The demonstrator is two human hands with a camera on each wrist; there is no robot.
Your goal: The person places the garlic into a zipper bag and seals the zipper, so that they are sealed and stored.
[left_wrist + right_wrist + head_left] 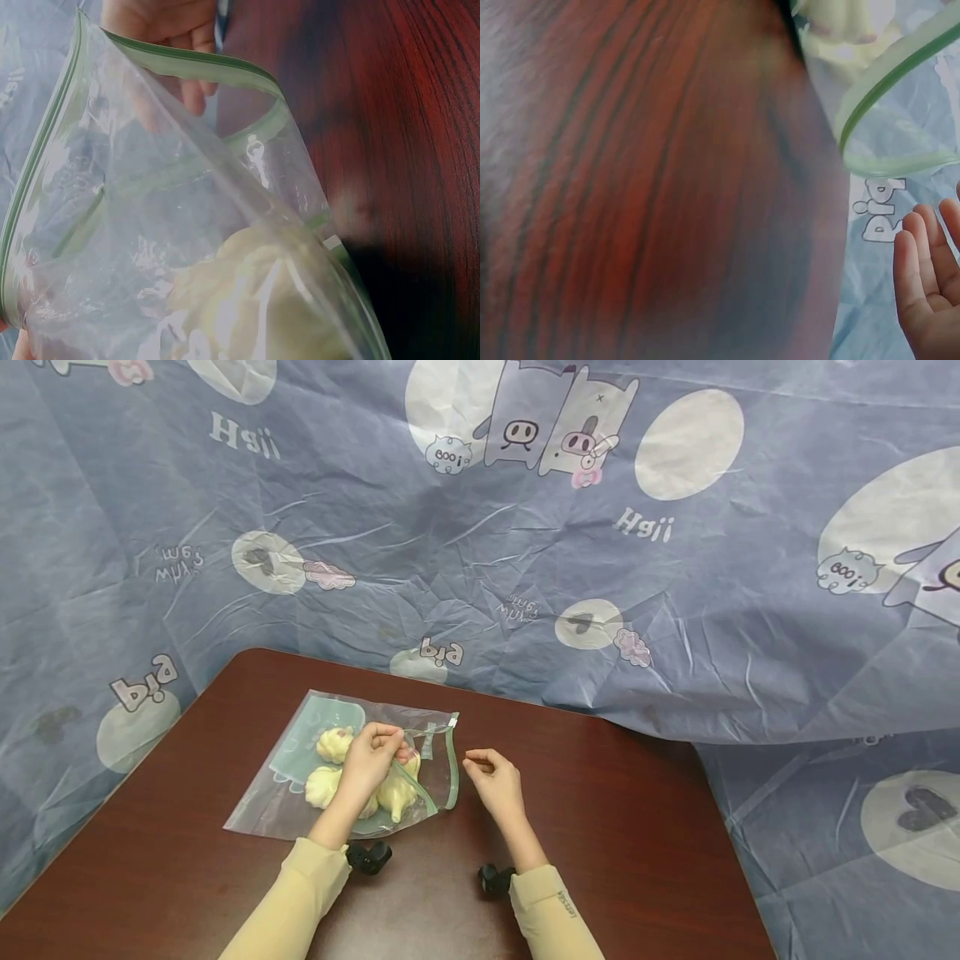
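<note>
A clear zip-top bag (255,806) with a green closure lies on the table's left half, its mouth facing right and gaping. Several pale garlic bulbs (322,787) are inside it. My left hand (369,760) pinches the upper edge of the bag's mouth between thumb and fingers, lifting it. Just right of the mouth is my right hand (497,781), fingers loosely bent, holding nothing. In the left wrist view, a garlic bulb (255,300) shows through the plastic. The right wrist view has the green closure strip (885,97) looping above my right hand (930,300), apart from it.
The dark reddish-brown table (615,810) has rounded far corners. A blue-grey cartoon-pig sheet (465,568) hangs behind it and at both sides. Black wrist cameras (369,857) are strapped by both cuffs.
</note>
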